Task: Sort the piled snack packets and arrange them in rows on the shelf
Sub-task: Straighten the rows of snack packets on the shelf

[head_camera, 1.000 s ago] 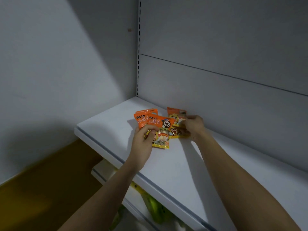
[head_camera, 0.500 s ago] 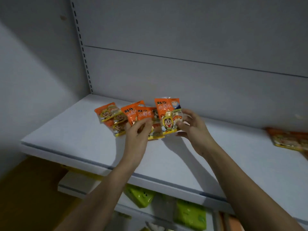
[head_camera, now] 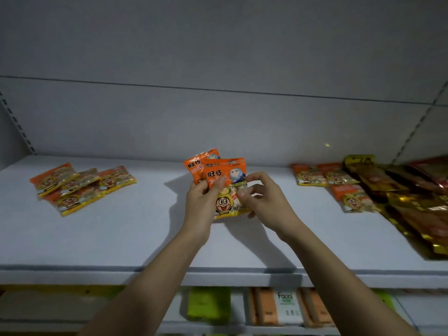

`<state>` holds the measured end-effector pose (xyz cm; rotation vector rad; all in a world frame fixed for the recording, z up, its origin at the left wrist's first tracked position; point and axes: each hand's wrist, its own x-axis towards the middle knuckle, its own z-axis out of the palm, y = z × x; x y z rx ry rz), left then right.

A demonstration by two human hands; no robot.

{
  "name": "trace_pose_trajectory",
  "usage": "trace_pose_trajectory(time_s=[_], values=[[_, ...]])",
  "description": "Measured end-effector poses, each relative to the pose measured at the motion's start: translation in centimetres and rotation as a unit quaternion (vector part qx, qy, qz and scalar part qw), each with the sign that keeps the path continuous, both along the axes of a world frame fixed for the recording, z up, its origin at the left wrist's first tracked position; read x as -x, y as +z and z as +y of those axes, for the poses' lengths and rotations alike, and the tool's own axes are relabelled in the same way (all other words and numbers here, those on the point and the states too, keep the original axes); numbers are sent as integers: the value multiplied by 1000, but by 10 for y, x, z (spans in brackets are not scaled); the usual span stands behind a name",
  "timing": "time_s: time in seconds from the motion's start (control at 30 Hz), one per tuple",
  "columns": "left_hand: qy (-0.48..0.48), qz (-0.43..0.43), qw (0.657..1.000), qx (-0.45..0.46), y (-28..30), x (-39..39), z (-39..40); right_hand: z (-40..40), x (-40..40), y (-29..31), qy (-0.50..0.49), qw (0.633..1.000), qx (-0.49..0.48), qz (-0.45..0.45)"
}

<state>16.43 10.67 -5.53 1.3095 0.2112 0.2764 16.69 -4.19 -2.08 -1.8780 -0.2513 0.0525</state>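
Both hands hold a fanned bunch of orange packets [head_camera: 219, 177] above the middle of the white shelf [head_camera: 135, 238]. The left hand [head_camera: 202, 202] grips the bunch from its left side, thumb curled over the front packet's face. The right hand [head_camera: 263, 202] pinches the front packet's right edge between thumb and fingers. Two more packets stand behind the front one, their tops showing up and to the left of the grip. Well left of the hands lies a small group of packets [head_camera: 80, 187], overlapping, flat on the shelf. Well right of the hands lie three more orange packets [head_camera: 332, 183], beside a heap of gold and dark bags [head_camera: 412, 200].
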Motion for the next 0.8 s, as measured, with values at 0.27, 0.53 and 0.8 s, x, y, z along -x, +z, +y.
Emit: trace_pose_trajectory(time_s=[0.27,0.53,0.8], values=[[-47,14,999,6,1,-18,-118,-129,-9,-13,-51,997,41,-31],[1,-1,999,-50,-8,-34,-139,-208,-36,-30,-120,949,280,-79],[-38,-13,989,-142,-15,-35,-140,-187,-36,-34,-38,848,483,-217]])
